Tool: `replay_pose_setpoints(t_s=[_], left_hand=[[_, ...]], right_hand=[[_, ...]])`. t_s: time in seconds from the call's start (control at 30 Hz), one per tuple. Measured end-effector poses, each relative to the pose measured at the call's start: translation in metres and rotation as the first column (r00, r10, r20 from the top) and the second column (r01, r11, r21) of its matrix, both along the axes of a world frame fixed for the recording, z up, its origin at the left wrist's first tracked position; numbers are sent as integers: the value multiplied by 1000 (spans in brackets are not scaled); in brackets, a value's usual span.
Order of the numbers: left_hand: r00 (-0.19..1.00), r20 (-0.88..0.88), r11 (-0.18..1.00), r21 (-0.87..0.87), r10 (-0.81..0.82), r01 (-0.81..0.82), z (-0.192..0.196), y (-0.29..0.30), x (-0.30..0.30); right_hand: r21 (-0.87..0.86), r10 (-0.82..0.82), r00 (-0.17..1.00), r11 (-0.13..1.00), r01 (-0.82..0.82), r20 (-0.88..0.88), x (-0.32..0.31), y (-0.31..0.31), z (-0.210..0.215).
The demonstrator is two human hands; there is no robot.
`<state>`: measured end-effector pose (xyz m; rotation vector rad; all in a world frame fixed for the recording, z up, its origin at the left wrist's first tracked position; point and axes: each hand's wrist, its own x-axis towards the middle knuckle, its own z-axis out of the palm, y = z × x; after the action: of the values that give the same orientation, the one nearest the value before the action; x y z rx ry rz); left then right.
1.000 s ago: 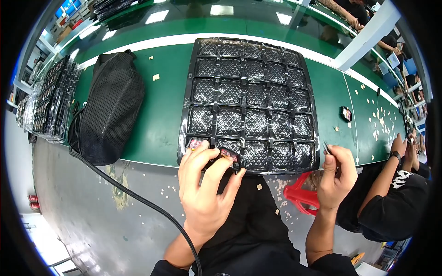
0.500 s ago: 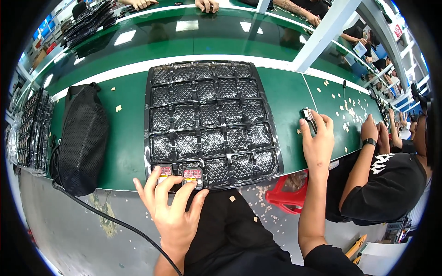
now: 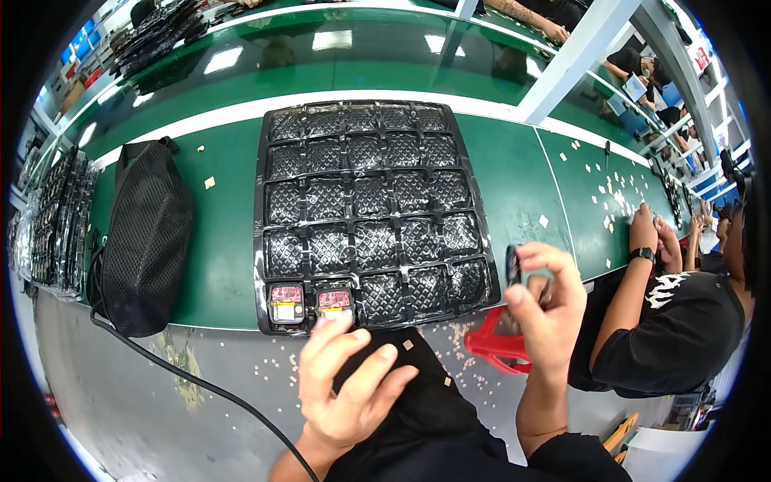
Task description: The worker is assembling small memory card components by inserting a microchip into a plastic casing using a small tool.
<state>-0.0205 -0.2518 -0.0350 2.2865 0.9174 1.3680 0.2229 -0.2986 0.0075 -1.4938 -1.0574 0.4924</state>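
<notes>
Head view: two modules [image 3: 287, 305] in one tray [image 3: 370, 194], left hand [image 3: 344, 395] spread, right hand [image 3: 554, 320] tight on one dark piece [image 3: 512, 265].

Black mesh bag [image 3: 151, 241] on green tabletop [image 3: 225, 265], black cable [image 3: 193, 372], red stool [image 3: 491, 344], co-worker [image 3: 675, 333] in black

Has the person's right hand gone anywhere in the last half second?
Yes: judged against the green table, the right hand has moved toward the person, to about the table's near edge.
</notes>
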Motion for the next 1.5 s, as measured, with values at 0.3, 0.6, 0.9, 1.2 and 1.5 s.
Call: replay_pose_setpoints(t_s=[0.3,0.6,0.9,1.2,1.5], left_hand=[[941,254,973,-4,-223,232,1,-9,22],[650,760,728,-444,-3,523,-3,-18,12],[420,908,541,-354,1,763,-11,-14,-2],[446,895,522,-367,-29,770,-12,-14,-4],[470,882,514,-387,-35,765,-8,-14,-5]], right_hand=[[-19,470,840,870,-493,-273,-64,-19,-8],[-16,445,895,895,-445,10,-65,-12,-15],[143,148,655,918,-369,741,-60,4,-15],[172,119,636,910,-377,763,-62,5,-17],[37,296,788,927,-374,540,-61,4,-10]])
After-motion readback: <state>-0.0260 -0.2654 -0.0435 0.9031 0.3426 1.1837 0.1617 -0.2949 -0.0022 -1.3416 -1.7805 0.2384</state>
